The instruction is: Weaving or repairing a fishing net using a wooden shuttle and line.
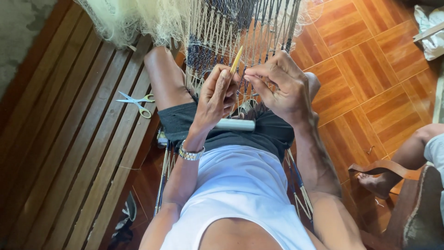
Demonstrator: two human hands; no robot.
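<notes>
Yellow netting needle (236,60) pinched in left hand (215,98), right hand (282,85) pinches the net (217,32) mesh just beside its tip; scissors (137,103) left; I'd keep twine taut while knotting

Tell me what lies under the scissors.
The scissors lie on a slatted wooden bench. Dark gaps run between its slats; what is below them cannot be seen.

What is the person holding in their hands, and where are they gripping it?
The left hand grips a thin yellow netting needle by its lower end. The right hand pinches the net's cords with its fingertips.
</notes>
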